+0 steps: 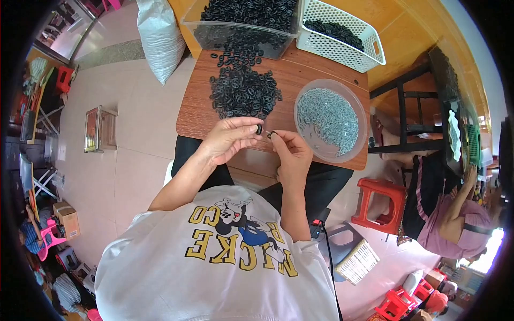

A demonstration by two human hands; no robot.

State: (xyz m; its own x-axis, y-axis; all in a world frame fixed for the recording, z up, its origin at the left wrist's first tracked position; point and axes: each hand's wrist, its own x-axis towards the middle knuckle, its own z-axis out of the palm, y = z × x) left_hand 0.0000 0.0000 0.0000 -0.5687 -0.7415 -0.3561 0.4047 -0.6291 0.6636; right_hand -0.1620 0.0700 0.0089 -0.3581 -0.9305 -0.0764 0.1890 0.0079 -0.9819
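Note:
Above the near edge of the table, my left hand (229, 140) pinches a small black oval piece (259, 129) between thumb and fingertips. Just to its right, my right hand (293, 154) is closed on a thin silvery screw (266, 131) pointing toward that piece. A dark bit also shows at the right fingertips, too small to make out. Beyond the left hand lies a heap of similar black oval pieces (243, 91), each with holes. A round clear plastic bowl (363, 115) full of small silver screws (327, 115) stands right of my hands.
At the table's (195, 101) far side are a clear bin (241, 35) and a white perforated basket (372, 63), both holding black pieces. A white sack (160, 43) stands far left. Red stools (379, 206) and a person in pink (455, 219) are at right.

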